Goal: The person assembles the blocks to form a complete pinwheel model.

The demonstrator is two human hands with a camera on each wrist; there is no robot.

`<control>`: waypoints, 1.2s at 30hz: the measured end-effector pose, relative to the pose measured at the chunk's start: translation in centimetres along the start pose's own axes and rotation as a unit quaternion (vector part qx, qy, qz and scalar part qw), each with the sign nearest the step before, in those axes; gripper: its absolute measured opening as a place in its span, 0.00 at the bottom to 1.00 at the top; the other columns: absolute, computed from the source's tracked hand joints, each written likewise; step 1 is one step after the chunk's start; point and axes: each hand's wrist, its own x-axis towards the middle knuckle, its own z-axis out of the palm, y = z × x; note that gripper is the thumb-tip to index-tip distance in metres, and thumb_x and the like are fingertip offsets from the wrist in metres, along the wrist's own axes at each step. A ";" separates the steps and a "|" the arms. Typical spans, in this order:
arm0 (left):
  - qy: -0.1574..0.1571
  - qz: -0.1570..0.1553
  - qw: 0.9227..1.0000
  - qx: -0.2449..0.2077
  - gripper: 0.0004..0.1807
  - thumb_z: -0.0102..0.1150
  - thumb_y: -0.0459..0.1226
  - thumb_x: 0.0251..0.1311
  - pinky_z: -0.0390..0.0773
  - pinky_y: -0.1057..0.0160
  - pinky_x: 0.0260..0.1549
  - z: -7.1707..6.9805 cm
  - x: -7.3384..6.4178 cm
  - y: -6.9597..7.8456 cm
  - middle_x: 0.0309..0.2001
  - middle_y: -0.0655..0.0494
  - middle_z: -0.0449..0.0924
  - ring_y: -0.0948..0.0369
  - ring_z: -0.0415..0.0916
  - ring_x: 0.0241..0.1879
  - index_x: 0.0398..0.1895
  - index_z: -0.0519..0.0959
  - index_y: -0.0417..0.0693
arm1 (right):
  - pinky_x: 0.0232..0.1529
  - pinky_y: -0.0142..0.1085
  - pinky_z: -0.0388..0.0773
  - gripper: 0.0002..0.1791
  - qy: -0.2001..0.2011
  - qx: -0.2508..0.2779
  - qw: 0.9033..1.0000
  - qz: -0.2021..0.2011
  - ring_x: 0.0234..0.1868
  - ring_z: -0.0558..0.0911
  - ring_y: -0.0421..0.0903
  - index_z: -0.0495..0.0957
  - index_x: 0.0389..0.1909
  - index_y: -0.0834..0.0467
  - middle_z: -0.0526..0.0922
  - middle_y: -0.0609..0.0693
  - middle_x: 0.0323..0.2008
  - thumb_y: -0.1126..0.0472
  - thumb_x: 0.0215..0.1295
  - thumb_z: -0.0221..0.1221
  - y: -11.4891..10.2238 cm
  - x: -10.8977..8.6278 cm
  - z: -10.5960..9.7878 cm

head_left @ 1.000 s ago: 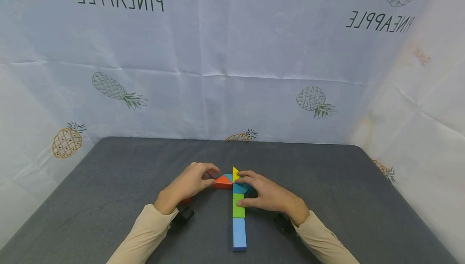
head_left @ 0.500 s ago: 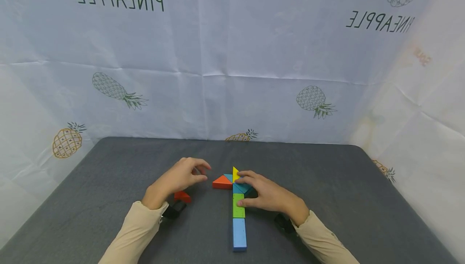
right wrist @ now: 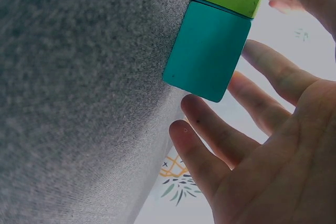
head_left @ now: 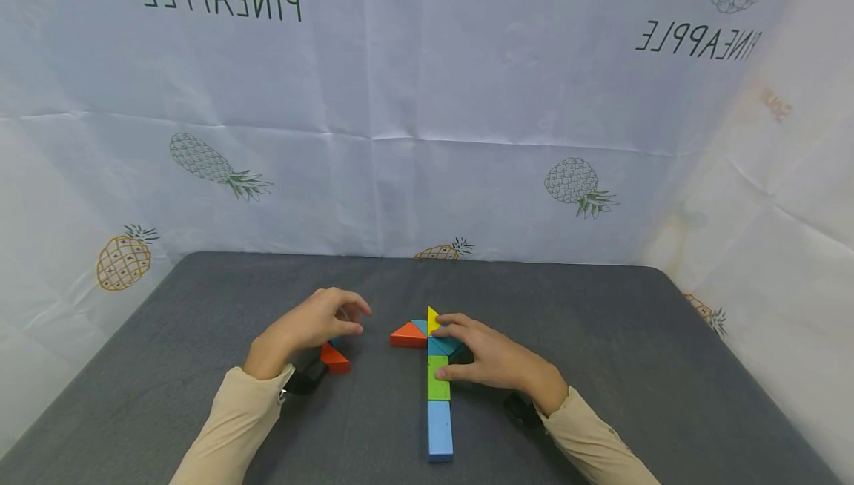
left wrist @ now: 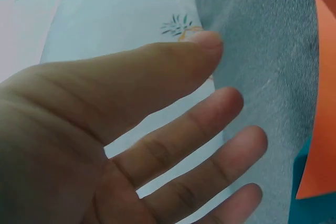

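A row of wooden blocks lies on the dark table: a light blue block [head_left: 439, 429] nearest, then a green block [head_left: 438, 377], teal triangles [head_left: 448, 345] and a yellow triangle [head_left: 433, 319] at the far end. An orange triangle [head_left: 408, 335] joins the row's left side. My right hand [head_left: 494, 355] rests at the row's right side, thumb against the green block, fingertips by the yellow and teal pieces. In the right wrist view its fingers lie loosely beside a teal block [right wrist: 207, 51]. My left hand [head_left: 300, 329] hovers, holding nothing, above a separate orange block [head_left: 335, 359].
Under the left hand a blue piece [head_left: 335, 341] shows partly beside the separate orange block. The table [head_left: 567, 299] ends at a white pineapple-print curtain [head_left: 414, 196] at the back and sides. Black camera mounts [head_left: 308, 377] sit at the wrists.
My left hand has drawn back from the orange triangle in the row, leftward, uncovering more of the separate orange block. The right hand and the row have not moved.
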 end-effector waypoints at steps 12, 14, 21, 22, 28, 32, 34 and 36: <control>-0.027 -0.007 1.000 -0.009 0.14 0.65 0.31 0.60 0.79 0.60 0.39 -1.2 -0.9 -0.8 0.42 0.51 0.84 0.59 0.79 0.40 0.50 0.83 0.43 | 0.68 0.57 0.66 0.36 0.000 0.005 1.000 -0.008 0.73 0.64 0.55 0.71 0.67 0.52 0.62 0.51 0.74 0.38 0.64 0.62 0.0 0.0 0.0; -0.030 -0.017 0.999 -0.011 0.14 0.65 0.30 0.60 0.79 0.59 0.39 -1.3 -1.1 -1.0 0.42 0.51 0.83 0.58 0.78 0.41 0.50 0.83 0.44 | 0.68 0.56 0.66 0.36 0.000 0.005 1.000 -0.006 0.74 0.64 0.54 0.71 0.67 0.52 0.61 0.50 0.74 0.38 0.64 0.62 0.0 0.0 0.0; -0.053 -0.028 0.998 -0.010 0.14 0.64 0.30 0.60 0.79 0.56 0.41 -1.7 -1.5 -1.4 0.47 0.46 0.82 0.53 0.78 0.47 0.50 0.83 0.46 | 0.68 0.56 0.66 0.36 0.000 0.009 1.000 -0.004 0.74 0.63 0.54 0.71 0.68 0.52 0.61 0.50 0.74 0.38 0.64 0.62 -0.1 -0.1 0.0; -0.055 -0.027 0.998 -0.011 0.14 0.64 0.30 0.60 0.79 0.56 0.41 -1.8 -1.6 -1.4 0.48 0.46 0.82 0.52 0.78 0.48 0.50 0.83 0.45 | 0.68 0.56 0.66 0.36 0.000 0.009 1.000 -0.004 0.74 0.64 0.54 0.71 0.68 0.52 0.61 0.50 0.74 0.38 0.64 0.62 -0.1 -0.1 0.0; -0.068 -0.031 0.997 -0.013 0.14 0.64 0.28 0.60 0.81 0.54 0.44 -2.1 -1.7 -1.7 0.49 0.45 0.82 0.48 0.78 0.51 0.49 0.83 0.44 | 0.68 0.56 0.66 0.36 0.000 0.007 1.000 -0.001 0.74 0.64 0.54 0.71 0.68 0.52 0.61 0.50 0.74 0.38 0.64 0.62 0.0 0.0 0.1; -0.078 -0.039 0.996 -0.015 0.14 0.63 0.27 0.59 0.81 0.52 0.46 -2.2 -1.8 -1.8 0.49 0.46 0.83 0.47 0.78 0.52 0.49 0.84 0.43 | 0.68 0.56 0.66 0.36 0.000 0.007 1.000 -0.003 0.74 0.64 0.54 0.71 0.68 0.52 0.61 0.50 0.74 0.37 0.64 0.62 0.1 0.0 0.1; -0.082 -0.040 0.996 -0.020 0.14 0.62 0.26 0.59 0.82 0.52 0.47 -2.2 -1.8 -1.8 0.49 0.46 0.84 0.47 0.78 0.53 0.48 0.84 0.43 | 0.68 0.56 0.66 0.36 0.002 0.007 1.000 -0.006 0.74 0.64 0.54 0.71 0.67 0.52 0.61 0.50 0.74 0.37 0.64 0.61 0.1 0.0 0.2; -0.085 -0.040 0.995 -0.022 0.14 0.62 0.25 0.60 0.82 0.52 0.47 -2.2 -1.8 -1.8 0.49 0.46 0.84 0.47 0.79 0.53 0.48 0.84 0.43 | 0.68 0.57 0.66 0.36 0.002 0.007 1.000 -0.008 0.73 0.64 0.54 0.71 0.67 0.52 0.61 0.50 0.74 0.37 0.64 0.61 0.1 0.0 0.2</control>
